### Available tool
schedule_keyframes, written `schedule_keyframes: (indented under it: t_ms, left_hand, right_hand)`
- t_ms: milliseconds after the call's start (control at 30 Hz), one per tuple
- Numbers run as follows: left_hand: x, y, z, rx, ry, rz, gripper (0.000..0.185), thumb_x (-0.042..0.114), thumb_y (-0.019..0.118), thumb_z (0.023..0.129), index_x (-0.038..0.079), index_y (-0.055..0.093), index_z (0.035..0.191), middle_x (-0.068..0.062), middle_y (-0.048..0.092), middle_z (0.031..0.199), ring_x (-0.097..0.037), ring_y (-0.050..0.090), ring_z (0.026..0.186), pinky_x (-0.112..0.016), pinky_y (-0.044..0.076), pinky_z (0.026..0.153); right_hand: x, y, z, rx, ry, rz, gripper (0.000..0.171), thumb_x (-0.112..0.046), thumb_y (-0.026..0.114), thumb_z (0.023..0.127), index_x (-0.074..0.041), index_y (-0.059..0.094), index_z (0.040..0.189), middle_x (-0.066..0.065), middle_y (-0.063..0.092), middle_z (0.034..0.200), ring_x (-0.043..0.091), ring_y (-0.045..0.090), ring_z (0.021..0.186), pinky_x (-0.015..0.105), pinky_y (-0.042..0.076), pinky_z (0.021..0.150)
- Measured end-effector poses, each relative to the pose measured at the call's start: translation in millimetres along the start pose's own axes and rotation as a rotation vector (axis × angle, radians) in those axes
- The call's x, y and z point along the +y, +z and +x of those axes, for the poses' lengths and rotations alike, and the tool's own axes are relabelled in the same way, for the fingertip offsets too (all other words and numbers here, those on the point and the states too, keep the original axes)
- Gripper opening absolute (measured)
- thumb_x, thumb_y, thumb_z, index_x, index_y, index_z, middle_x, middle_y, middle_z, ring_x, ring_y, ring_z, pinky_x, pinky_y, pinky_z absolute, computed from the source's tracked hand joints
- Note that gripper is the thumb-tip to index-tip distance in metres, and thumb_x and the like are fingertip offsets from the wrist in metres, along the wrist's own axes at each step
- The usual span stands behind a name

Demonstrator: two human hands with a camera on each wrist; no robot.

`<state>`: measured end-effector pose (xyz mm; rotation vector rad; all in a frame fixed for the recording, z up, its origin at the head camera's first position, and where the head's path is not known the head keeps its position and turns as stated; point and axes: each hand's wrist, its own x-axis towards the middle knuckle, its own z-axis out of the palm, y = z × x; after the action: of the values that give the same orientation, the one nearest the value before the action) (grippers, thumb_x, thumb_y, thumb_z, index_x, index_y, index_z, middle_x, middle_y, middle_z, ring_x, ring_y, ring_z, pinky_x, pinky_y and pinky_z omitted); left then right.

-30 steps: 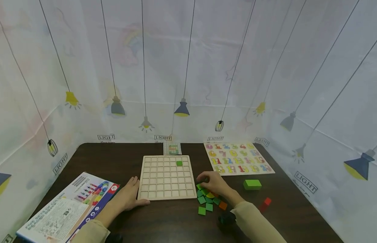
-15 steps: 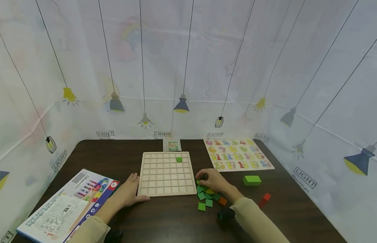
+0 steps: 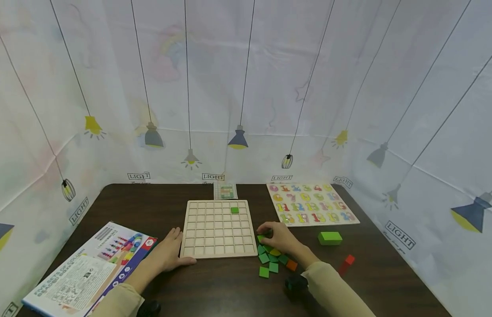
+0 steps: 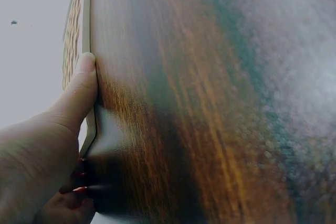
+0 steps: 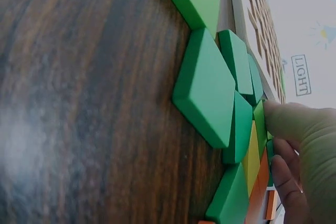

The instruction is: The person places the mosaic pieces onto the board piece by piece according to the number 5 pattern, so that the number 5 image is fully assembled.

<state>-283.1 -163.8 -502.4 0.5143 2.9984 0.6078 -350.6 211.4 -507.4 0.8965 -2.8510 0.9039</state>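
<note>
A wooden grid board point(image 3: 214, 237) lies mid-table with one green tile point(image 3: 234, 210) in its upper right cells. My left hand point(image 3: 171, 250) rests flat against the board's near left corner, its thumb point(image 4: 79, 90) lying along the board's edge point(image 4: 84, 30). To the right of the board lies a pile of flat tiles point(image 3: 271, 260), mostly green with a yellow and an orange one. My right hand point(image 3: 271, 233) sits on the pile's far end, fingers curled and pinching a green tile point(image 3: 261, 238). Up close, the fingertips point(image 5: 283, 121) touch the green tiles point(image 5: 207, 87).
A number puzzle board point(image 3: 311, 204) lies at the back right, and a small pattern card point(image 3: 226, 191) behind the grid board. A green block point(image 3: 330, 238) and red blocks point(image 3: 346, 264) lie to the right. A printed box point(image 3: 91, 268) sits front left. Curtain walls surround the table.
Only the head view has shifted slightly. Both hands stay where they were, the right one still on the tile pile.
</note>
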Motion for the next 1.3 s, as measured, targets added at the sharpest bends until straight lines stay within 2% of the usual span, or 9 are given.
schedule_keyframes:
  t_ms: [167, 333, 700, 900, 1067, 1300]
  left_hand:
    - [-2.2, 1.6, 2.1, -0.002, -0.004, 0.012, 0.101, 0.059, 0.07, 0.075, -0.014, 0.038, 0.136, -0.034, 0.029, 0.143, -0.044, 0.024, 0.135, -0.053, 0.03, 0.104]
    - [-3.4, 3.5, 2.8, -0.013, -0.013, 0.012, 0.103, 0.06, 0.07, 0.074, -0.016, 0.036, 0.136, -0.034, 0.029, 0.143, -0.044, 0.023, 0.136, -0.052, 0.029, 0.105]
    - [-1.7, 2.0, 1.2, -0.008, -0.017, -0.004, 0.103, 0.059, 0.071, 0.074, -0.016, 0.036, 0.136, -0.035, 0.028, 0.143, -0.044, 0.023, 0.135, -0.052, 0.029, 0.105]
    - [-1.6, 3.7, -0.6, -0.005, -0.002, -0.002, 0.102, 0.059, 0.07, 0.075, -0.017, 0.036, 0.136, -0.034, 0.028, 0.143, -0.045, 0.023, 0.135, -0.053, 0.029, 0.105]
    - [-1.7, 3.7, -0.9, 0.012, 0.009, 0.006, 0.102, 0.057, 0.071, 0.075, -0.018, 0.036, 0.135, -0.035, 0.029, 0.143, -0.045, 0.024, 0.135, -0.051, 0.028, 0.106]
    - [-1.5, 3.6, -1.5, 0.022, 0.01, -0.002, 0.102, 0.056, 0.072, 0.074, -0.018, 0.037, 0.134, -0.035, 0.03, 0.142, -0.045, 0.025, 0.135, -0.05, 0.029, 0.106]
  right_hand:
    - [0, 1, 2, 0.03, -0.023, -0.017, 0.022, -0.012, 0.074, 0.082, -0.011, 0.067, 0.103, -0.002, 0.066, 0.097, 0.014, 0.062, 0.089, 0.032, 0.052, 0.075]
    - [-3, 1, 3, 0.068, -0.003, -0.018, 0.022, -0.013, 0.074, 0.083, -0.011, 0.067, 0.104, -0.002, 0.065, 0.097, 0.014, 0.061, 0.089, 0.034, 0.051, 0.075]
    - [-6, 8, 24, 0.243, -0.025, -0.024, 0.025, -0.005, 0.075, 0.08, -0.004, 0.066, 0.104, 0.004, 0.066, 0.098, 0.02, 0.062, 0.091, 0.038, 0.051, 0.077]
    - [-12, 14, 39, 0.258, -0.017, 0.009, 0.027, -0.005, 0.073, 0.082, 0.0, 0.065, 0.107, 0.01, 0.065, 0.102, 0.025, 0.062, 0.094, 0.042, 0.05, 0.079]
    - [-17, 20, 54, 0.285, -0.011, 0.019, 0.026, -0.004, 0.071, 0.083, 0.0, 0.064, 0.108, 0.009, 0.065, 0.101, 0.025, 0.062, 0.095, 0.041, 0.051, 0.078]
    - [-23, 32, 73, 0.302, -0.002, 0.02, 0.025, -0.004, 0.072, 0.083, -0.001, 0.065, 0.107, 0.008, 0.065, 0.097, 0.021, 0.061, 0.086, 0.036, 0.05, 0.069]
